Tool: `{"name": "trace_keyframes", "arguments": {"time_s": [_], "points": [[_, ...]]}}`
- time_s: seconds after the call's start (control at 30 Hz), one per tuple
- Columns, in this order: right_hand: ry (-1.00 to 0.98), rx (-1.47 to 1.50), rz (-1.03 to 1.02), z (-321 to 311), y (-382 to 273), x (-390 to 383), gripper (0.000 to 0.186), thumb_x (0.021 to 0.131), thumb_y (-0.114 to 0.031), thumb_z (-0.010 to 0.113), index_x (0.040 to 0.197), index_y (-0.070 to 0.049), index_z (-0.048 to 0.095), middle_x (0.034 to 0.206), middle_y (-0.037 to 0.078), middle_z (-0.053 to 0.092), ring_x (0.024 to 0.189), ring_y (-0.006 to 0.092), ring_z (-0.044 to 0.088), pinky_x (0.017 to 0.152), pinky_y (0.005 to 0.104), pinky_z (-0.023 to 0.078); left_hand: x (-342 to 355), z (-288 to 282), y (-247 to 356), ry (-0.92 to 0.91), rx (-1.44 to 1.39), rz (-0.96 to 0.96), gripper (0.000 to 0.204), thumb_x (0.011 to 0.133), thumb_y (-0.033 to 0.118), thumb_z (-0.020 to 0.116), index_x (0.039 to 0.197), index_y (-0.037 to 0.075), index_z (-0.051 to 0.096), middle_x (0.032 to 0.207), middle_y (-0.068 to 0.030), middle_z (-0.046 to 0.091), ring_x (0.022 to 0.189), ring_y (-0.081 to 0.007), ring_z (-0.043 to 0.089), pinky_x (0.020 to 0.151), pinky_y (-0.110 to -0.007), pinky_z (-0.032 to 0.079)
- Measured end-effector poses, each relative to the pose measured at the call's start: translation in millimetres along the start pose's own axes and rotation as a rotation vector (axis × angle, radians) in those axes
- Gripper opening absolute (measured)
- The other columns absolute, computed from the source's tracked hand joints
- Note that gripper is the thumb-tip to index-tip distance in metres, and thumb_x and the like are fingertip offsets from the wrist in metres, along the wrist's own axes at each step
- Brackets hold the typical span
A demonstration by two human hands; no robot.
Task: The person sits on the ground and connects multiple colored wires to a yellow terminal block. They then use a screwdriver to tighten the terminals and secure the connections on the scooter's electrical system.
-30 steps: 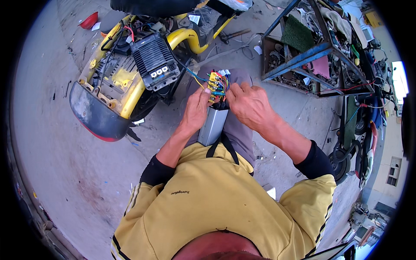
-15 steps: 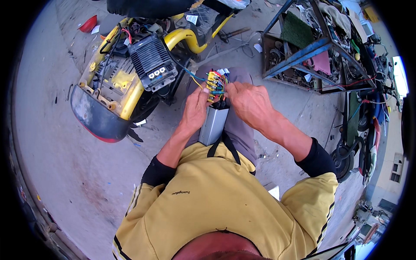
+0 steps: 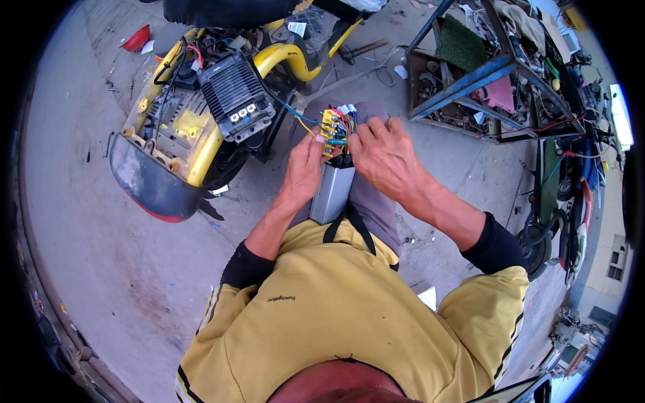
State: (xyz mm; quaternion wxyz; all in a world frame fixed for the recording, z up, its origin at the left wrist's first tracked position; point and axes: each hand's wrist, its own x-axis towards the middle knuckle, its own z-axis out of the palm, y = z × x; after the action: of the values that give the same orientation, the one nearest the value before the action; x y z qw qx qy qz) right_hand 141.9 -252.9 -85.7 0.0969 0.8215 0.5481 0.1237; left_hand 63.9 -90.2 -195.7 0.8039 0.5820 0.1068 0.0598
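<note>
A silver metal controller box (image 3: 332, 193) stands upright on my lap, with a bundle of coloured wires and yellow connectors (image 3: 334, 125) at its top. My left hand (image 3: 304, 168) grips the box's upper left side, thumb up by the connectors. My right hand (image 3: 381, 154) pinches the wires at the top right of the bundle. Thin wires run from the bundle toward the opened yellow scooter (image 3: 195, 121) on the ground just ahead at the left.
A black finned unit (image 3: 235, 95) sits in the scooter's open body. A blue metal rack (image 3: 484, 67) full of parts stands at the right. Another scooter's wheel (image 3: 537, 248) is at the far right. A red object (image 3: 136, 38) lies on the concrete at the far left.
Both hands stay on the box and wires with only small finger shifts. The view has tilted slightly.
</note>
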Motion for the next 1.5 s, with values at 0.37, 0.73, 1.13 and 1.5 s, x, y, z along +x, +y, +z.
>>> {"name": "trace_keyframes", "arguments": {"time_s": [0.37, 0.73, 1.13, 1.5], "points": [[-0.145, 0.417, 0.095, 7.2, 4.4, -1.4, 0.019, 0.09, -0.013, 0.067, 0.1, 0.001, 0.059, 0.088, 0.02, 0.068, 0.08, 0.0382, 0.071, 0.067, 0.0498, 0.056, -1.0, 0.5, -7.2, 0.034, 0.051, 0.022, 0.049, 0.115, 0.024, 0.04, 0.147, -0.013, 0.046, 0.123, -0.0156, 0.065, 0.106, -0.019, 0.067, 0.097, -0.036, 0.061], [-0.083, 0.383, 0.089, -0.1, 11.5, 7.9, 0.013, 0.09, -0.014, 0.066, 0.096, -0.003, 0.063, 0.089, 0.014, 0.071, 0.087, 0.0356, 0.072, 0.07, 0.0482, 0.053, -4.2, 5.1, -24.7, 0.132, 0.015, 0.075, 0.054, 0.114, 0.035, 0.045, 0.15, -0.004, 0.051, 0.117, -0.009, 0.069, 0.103, -0.0125, 0.063, 0.093, -0.028, 0.05], [0.082, 0.164, -0.091, 3.9, 10.1, 8.0, 0.009, 0.082, -0.016, 0.067, 0.088, -0.009, 0.065, 0.084, 0.007, 0.068, 0.079, 0.0242, 0.071, 0.066, 0.0381, 0.05, -2.4, 17.8, -42.4, 0.163, -0.337, 0.075, 0.054, 0.114, 0.034, 0.043, 0.152, -0.005, 0.047, 0.126, -0.0087, 0.065, 0.109, -0.0123, 0.062, 0.092, -0.03, 0.052], [0.102, 0.1, -0.169, 19.8, 7.7, 2.9, 0.012, 0.079, -0.015, 0.069, 0.086, -0.008, 0.062, 0.077, 0.006, 0.062, 0.073, 0.0225, 0.069, 0.058, 0.0372, 0.05, -5.9, 19.2, -31.9, 0.097, -0.395, 0.066, 0.053, 0.115, 0.03, 0.04, 0.156, -0.004, 0.041, 0.139, -0.0125, 0.058, 0.126, -0.0195, 0.059, 0.108, -0.037, 0.05]]}}
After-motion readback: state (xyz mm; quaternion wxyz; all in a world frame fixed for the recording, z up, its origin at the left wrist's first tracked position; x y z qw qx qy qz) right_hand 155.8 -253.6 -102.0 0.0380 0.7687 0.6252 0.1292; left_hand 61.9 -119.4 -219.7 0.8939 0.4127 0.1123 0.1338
